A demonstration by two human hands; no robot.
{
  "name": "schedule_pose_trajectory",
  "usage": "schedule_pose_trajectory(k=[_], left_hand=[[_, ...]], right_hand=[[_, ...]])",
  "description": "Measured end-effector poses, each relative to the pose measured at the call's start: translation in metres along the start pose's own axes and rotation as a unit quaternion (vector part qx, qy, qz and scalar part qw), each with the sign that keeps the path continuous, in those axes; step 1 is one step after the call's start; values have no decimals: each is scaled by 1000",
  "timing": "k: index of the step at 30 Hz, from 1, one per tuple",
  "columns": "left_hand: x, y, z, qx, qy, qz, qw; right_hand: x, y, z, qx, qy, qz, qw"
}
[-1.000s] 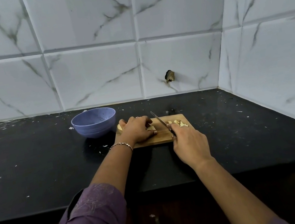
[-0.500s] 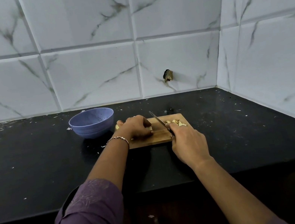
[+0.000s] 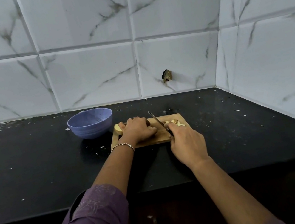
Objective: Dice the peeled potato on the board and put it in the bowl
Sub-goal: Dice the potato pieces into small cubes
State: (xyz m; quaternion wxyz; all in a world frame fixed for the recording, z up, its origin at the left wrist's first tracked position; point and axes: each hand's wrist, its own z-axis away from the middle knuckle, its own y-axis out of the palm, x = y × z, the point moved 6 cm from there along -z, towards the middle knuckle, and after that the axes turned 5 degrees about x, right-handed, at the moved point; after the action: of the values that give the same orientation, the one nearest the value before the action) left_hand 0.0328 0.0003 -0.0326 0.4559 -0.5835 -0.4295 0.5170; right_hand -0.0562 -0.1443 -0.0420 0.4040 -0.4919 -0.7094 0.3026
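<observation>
Left hand: lies palm down on the cutting board, fingers curled over the peeled potato and holding it down; only the potato's pale left end shows beyond the knuckles; a ring sits on one finger, and a thin bracelet circles the wrist. Right hand: closed round the dark handle of a knife, at the board's near right edge; the blade slants up and away toward the wall, between the left hand and a small pile of diced potato pieces; whether the edge meets the wood cannot be told. Pile: rests on the right half of the board, just beyond the right hand's knuckles. Board: small, wooden, rectangular, flat on the black countertop. Bowl: blue-violet, upright on the countertop, just beside the board's far left corner. Countertop: flecked with pale scraps. Purple sleeve: covers the left upper arm to the elbow; both forearms bare. Background: white marble-patterned wall tiles, meeting at a corner on the right; a small dark hole in one tile above the board.
</observation>
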Motion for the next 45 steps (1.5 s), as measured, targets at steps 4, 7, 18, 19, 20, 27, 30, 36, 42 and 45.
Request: schedule_pose_trajectory(k=[4, 7, 18, 19, 20, 27, 30, 36, 42, 45], left_hand=[[3, 3, -4, -6, 3, 7, 1000], [4, 5, -7, -22, 7, 8, 1000], [-13, 0, 1, -93, 8, 12, 996], [-15, 0, 2, -94, 12, 15, 995], [-16, -1, 2, -94, 16, 17, 995], [-7, -2, 1, -83, 25, 123, 989], [-3, -4, 3, -75, 28, 153, 985], [6, -3, 15, -81, -7, 64, 995], [10, 1, 26, -92, -29, 20, 995], [10, 5, 26, -102, -27, 20, 994]], right_hand=[[-1, 1, -1, 3, 2, 0, 1000], [-1, 1, -1, 5, 3, 8, 1000], [-1, 1, 0, 3, 6, 12, 1000], [-1, 1, 0, 3, 6, 13, 1000], [-1, 1, 0, 3, 7, 12, 1000], [-2, 1, -1, 8, 15, 0, 1000], [0, -1, 0, 6, 16, -7, 1000], [4, -9, 3, 0, 6, -24, 1000], [11, -11, 10, 0, -14, -30, 999], [12, -11, 11, 11, -21, -27, 999]])
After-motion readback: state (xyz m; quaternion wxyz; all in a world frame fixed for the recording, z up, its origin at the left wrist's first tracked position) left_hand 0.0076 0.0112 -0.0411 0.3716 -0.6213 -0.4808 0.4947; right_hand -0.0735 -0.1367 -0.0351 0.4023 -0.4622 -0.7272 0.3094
